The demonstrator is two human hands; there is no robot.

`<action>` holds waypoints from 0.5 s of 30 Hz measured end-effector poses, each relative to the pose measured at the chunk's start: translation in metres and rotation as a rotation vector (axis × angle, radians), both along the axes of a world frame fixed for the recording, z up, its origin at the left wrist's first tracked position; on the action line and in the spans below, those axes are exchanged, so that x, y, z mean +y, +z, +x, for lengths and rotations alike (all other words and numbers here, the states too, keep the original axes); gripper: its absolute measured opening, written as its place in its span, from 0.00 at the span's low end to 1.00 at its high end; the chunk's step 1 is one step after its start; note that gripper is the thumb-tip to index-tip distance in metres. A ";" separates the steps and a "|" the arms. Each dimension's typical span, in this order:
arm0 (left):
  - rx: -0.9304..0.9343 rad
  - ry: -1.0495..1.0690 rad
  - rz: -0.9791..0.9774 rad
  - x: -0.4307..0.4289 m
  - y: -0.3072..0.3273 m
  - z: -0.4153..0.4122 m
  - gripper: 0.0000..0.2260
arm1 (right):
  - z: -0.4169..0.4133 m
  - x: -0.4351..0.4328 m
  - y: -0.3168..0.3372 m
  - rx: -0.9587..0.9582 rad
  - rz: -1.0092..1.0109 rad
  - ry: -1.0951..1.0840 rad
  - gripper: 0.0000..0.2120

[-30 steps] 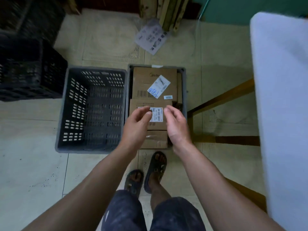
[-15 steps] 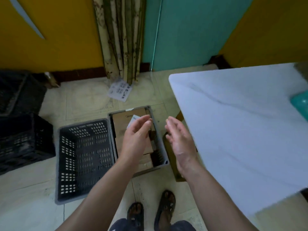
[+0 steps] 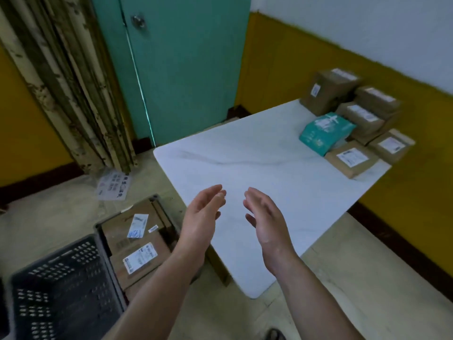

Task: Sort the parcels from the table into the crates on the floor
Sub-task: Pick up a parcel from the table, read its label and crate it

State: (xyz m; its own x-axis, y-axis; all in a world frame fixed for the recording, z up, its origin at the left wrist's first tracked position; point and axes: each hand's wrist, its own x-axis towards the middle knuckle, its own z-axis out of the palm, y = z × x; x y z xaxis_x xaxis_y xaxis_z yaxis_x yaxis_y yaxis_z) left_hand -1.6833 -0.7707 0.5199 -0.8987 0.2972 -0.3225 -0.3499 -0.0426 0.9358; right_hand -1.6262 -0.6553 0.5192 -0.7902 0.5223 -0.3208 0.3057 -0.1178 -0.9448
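Dim, soft indoor light; wide-angle lens bends the edges, slight motion blur softens the whole frame.

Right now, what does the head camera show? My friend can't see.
An empty left hand and right hand hover above a table with parcels at its far corner. On the floor, a crate holds boxes beside a dark crate.
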 end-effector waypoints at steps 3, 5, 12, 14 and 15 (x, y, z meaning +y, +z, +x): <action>-0.009 -0.044 0.003 0.055 0.004 0.021 0.10 | 0.025 0.054 0.003 0.013 0.013 -0.033 0.16; -0.013 -0.065 0.010 0.095 0.005 0.037 0.08 | 0.041 0.093 0.002 0.030 0.012 -0.054 0.16; -0.019 -0.148 0.020 0.239 0.006 0.091 0.09 | 0.106 0.229 -0.004 0.023 0.061 -0.101 0.18; -0.028 -0.171 0.012 0.272 0.007 0.102 0.09 | 0.121 0.262 -0.006 0.006 0.064 -0.131 0.19; -0.030 -0.184 0.005 0.282 0.008 0.106 0.09 | 0.126 0.272 -0.007 0.000 0.062 -0.142 0.19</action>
State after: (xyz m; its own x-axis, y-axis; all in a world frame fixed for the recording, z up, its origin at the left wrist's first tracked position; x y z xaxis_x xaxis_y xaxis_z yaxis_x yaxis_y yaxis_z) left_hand -1.5777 -0.4886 0.5275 -0.8188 0.4577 -0.3464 -0.3801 0.0200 0.9247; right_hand -1.5005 -0.3832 0.5127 -0.7072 0.6473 -0.2845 0.2899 -0.1016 -0.9517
